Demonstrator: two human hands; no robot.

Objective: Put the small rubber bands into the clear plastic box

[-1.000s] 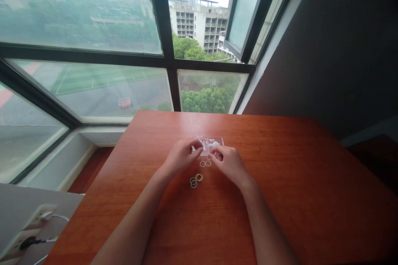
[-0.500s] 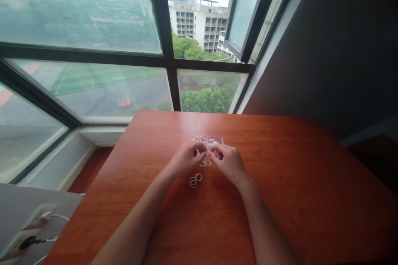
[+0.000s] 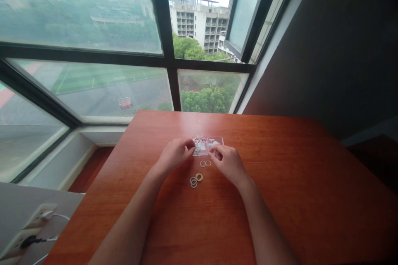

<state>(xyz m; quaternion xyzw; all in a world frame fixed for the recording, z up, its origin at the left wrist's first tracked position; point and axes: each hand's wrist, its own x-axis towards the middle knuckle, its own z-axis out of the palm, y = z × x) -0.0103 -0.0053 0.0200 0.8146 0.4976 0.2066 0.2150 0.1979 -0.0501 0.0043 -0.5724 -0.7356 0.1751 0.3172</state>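
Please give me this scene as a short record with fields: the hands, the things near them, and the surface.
left hand: fingertips at the left end of the clear plastic piece
right hand: fingertips at its near edge
loose rings: pair of rings between the hands; cluster of rings nearer the person
surface: wooden table
grip: too small to tell

I note a reddish-brown wood-grain table (image 3: 280, 182). Clear plastic case (image 3: 207, 145), red specks inside. Rings (image 3: 196, 180) near it: pale yellow, grey-white. Window frame (image 3: 161, 37) black.
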